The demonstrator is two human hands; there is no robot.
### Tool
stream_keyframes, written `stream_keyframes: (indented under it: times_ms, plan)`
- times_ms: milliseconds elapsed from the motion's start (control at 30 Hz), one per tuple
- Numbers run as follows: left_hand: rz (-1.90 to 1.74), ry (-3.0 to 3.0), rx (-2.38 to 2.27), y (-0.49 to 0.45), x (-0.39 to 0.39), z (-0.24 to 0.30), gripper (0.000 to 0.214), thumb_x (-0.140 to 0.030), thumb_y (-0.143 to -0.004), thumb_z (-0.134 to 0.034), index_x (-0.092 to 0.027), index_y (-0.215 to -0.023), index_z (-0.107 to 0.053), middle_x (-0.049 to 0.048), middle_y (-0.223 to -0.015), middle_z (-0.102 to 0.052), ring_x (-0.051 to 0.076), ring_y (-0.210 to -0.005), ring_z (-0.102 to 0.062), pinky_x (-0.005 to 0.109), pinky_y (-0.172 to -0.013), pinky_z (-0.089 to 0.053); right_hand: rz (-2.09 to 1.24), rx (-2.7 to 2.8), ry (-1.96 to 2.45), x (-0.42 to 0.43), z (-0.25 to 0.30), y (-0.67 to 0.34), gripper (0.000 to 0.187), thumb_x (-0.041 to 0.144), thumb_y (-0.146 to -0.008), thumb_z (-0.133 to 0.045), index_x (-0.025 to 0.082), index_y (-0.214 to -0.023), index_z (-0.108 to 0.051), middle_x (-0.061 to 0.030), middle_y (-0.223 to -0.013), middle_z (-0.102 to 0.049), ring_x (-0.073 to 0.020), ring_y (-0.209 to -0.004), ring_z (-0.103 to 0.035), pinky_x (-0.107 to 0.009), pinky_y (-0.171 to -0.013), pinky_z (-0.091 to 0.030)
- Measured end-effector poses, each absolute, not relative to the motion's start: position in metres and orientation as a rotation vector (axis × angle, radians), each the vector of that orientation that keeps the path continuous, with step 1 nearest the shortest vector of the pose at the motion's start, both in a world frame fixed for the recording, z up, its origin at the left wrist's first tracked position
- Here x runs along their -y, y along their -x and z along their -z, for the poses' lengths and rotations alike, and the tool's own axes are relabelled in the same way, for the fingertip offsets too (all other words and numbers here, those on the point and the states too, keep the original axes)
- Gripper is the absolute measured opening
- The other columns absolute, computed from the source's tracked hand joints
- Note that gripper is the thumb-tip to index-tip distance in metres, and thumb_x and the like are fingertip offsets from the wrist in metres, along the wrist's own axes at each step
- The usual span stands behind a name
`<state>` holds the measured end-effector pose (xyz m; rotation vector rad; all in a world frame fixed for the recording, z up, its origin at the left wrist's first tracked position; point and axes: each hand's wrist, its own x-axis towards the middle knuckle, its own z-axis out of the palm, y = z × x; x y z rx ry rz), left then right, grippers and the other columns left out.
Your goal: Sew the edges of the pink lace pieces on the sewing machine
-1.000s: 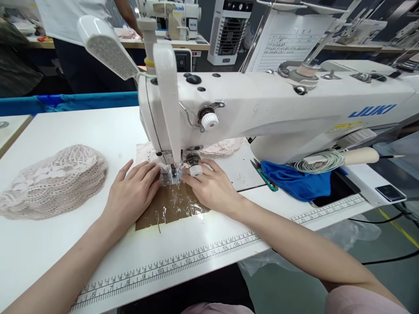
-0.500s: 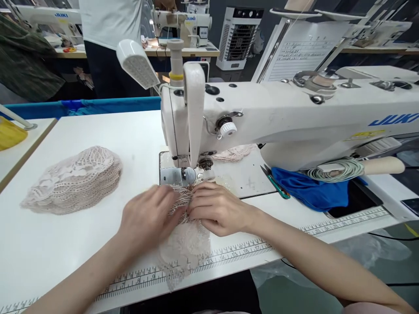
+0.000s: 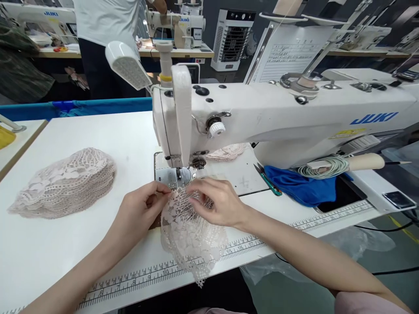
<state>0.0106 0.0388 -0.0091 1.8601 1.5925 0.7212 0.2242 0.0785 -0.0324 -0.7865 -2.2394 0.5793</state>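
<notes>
Nearest the camera, both forearms reach forward over the table (image 3: 49, 257) and its printed ruler strip (image 3: 153, 274). The left hand (image 3: 139, 210) is curled, thumb and fingertips pinched on the upper left edge of a pale pink lace piece (image 3: 191, 237). The right hand (image 3: 218, 201) arches over the lace from the other side, its fingers bent down and nipping the top edge of the fabric (the two pinches sit near each other, just in front of the needle). The wrists are low, the left one close to the table, the right forearm running off toward the lower right.

The lace piece is openwork, with a net-like top and denser floral pattern below; it lies bunched on the table between the hands, and its lower scalloped edge hangs over the table's front edge.

Just beyond the hands stands the white sewing machine (image 3: 294, 117), its presser foot (image 3: 178, 174) over the metal needle plate. To the left, well apart, lies a stack of lace pieces (image 3: 65, 181). Under the machine arm lies a blue cloth (image 3: 301, 185), with snips (image 3: 266, 179) beside it. A person in a light shirt (image 3: 104, 26) stands at the far bench.
</notes>
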Motion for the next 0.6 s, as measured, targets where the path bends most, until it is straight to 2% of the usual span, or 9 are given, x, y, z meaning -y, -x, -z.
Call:
stream_keyframes:
  times_ms: [67,100,200,267,433,600]
  plan:
    - [-0.741,-1.653,-1.488,-0.012,-0.037,0.007,0.023,-0.044,-0.088,-0.053,-0.023,-0.090,-0.059,-0.0069,-0.047,-0.053,0.011,-0.042,-0.051,0.023,-0.043,-0.039,-0.807,2.141,0.948,-0.074,0.028,-0.220,0.036,0.028,-0.087,-0.060,0.014,-0.120,-0.057,-0.0057,-0.097,-0.066,-0.0089,-0.054,-0.053,-0.023,-0.050,-0.044]
    - [-0.749,-1.599,-1.440,-0.014,-0.036,0.006,0.023,-0.044,-0.088,-0.053,-0.023,-0.090,-0.059,-0.0059,-0.050,-0.057,0.012,-0.044,-0.054,0.023,-0.044,-0.041,-0.927,2.117,0.982,-0.073,0.026,-0.218,0.037,0.029,-0.087,-0.063,0.016,-0.121,-0.057,-0.0045,-0.097,-0.067,-0.0080,-0.053,-0.054,-0.022,-0.050,-0.045]
    - [-0.784,-1.652,-1.404,-0.019,-0.035,0.008,0.020,-0.042,-0.087,-0.056,-0.023,-0.092,-0.060,-0.0016,-0.070,-0.067,0.013,-0.061,-0.063,0.023,-0.052,-0.048,-1.081,2.084,0.968,-0.073,0.024,-0.214,0.010,0.024,-0.090,-0.062,0.016,-0.094,-0.067,0.0007,-0.080,-0.067,-0.0079,-0.058,-0.057,-0.019,-0.053,-0.045]
    - [-0.808,-1.817,-1.442,-0.022,-0.035,0.010,0.017,-0.037,-0.084,-0.061,-0.023,-0.093,-0.059,-0.0016,-0.078,-0.067,0.013,-0.067,-0.062,0.023,-0.056,-0.049,-1.024,2.094,0.929,-0.073,0.025,-0.214,0.010,0.021,-0.091,-0.060,0.016,-0.084,-0.067,0.0019,-0.075,-0.067,-0.0089,-0.062,-0.059,-0.019,-0.057,-0.046]
    - [-0.887,-2.207,-1.493,-0.026,-0.035,0.015,0.003,-0.024,-0.085,-0.056,-0.022,-0.084,-0.054,-0.0039,-0.073,-0.058,0.009,-0.059,-0.052,0.021,-0.052,-0.043,-0.797,2.161,0.837,-0.073,0.030,-0.216,0.009,0.013,-0.088,-0.059,0.016,-0.091,-0.067,0.0006,-0.080,-0.070,-0.0093,-0.065,-0.062,-0.019,-0.060,-0.049]
    - [-0.855,-2.049,-1.463,-0.022,-0.033,0.011,0.006,-0.023,-0.087,-0.051,-0.022,-0.086,-0.057,-0.0053,-0.064,-0.059,0.009,-0.051,-0.054,0.021,-0.048,-0.044,-0.687,2.216,0.838,-0.070,0.033,-0.218,0.012,0.012,-0.091,-0.053,0.016,-0.095,-0.064,-0.0006,-0.084,-0.070,-0.0102,-0.068,-0.064,-0.020,-0.060,-0.051]
